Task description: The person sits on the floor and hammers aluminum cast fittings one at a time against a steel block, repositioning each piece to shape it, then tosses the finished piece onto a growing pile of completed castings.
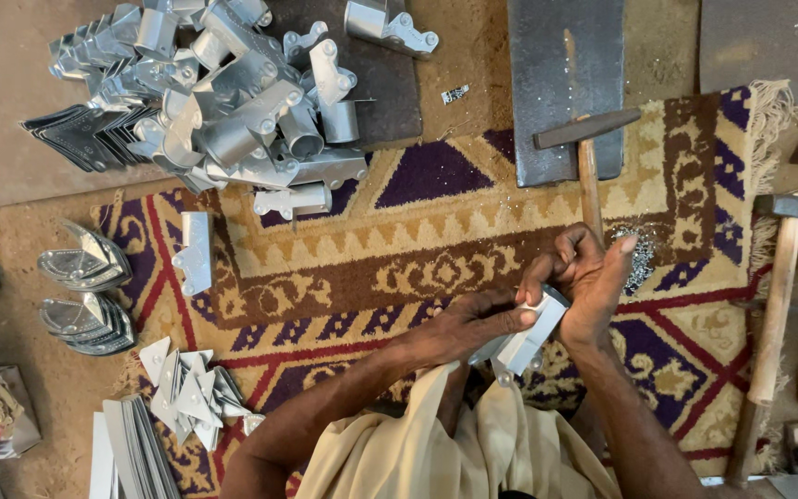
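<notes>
Metal bracket (530, 334) is gripped between both hands above the rug (436, 240), its long axis slanting toward the lap; left hand (482, 323) pinches one side, right hand (593, 277) is closed over the upper end.

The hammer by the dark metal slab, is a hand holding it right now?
No, the hammer lies untouched on the rug, while both the left hand and right hand grip a small metal piece.

Bracket pile (233, 102) left of hammer (587, 157); both on rug (436, 249).
</notes>
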Demonstrator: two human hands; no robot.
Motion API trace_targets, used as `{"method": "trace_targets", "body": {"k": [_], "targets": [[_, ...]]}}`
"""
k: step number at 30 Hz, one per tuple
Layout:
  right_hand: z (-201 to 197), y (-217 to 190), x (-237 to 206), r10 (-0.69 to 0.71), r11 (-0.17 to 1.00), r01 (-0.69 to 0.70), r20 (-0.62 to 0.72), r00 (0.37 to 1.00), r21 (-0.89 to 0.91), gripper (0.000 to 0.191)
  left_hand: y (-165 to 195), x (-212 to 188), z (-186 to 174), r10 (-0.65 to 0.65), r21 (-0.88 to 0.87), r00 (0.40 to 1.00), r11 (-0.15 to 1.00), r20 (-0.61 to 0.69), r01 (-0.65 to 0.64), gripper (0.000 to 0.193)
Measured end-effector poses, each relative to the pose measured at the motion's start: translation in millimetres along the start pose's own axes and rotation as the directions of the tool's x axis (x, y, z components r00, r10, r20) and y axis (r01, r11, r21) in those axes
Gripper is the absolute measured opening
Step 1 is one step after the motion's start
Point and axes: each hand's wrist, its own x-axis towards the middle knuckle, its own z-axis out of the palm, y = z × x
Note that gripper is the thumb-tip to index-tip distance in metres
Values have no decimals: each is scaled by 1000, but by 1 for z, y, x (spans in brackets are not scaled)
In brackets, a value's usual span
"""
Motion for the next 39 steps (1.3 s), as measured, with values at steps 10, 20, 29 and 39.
{"method": "trace_targets", "body": {"k": [10,20,29,39], "targets": [[4,-1,4,-34,998,32,-47,998,-52,74,1,-7,-1,394,502,918,804,-45,-320,74],[8,-6,7,-155,986,151,-56,986,-67,74,15,-5,13,498,406,852,821,-162,-402,66],[18,-5,11,-131,980,110,-120,984,-168,69,21,-4,6,503,395,853,818,-137,-419,65],[32,-15,12,-126,974,105,-93,988,-201,47,16,1,-2,516,454,849,787,-115,-416,61]]}}
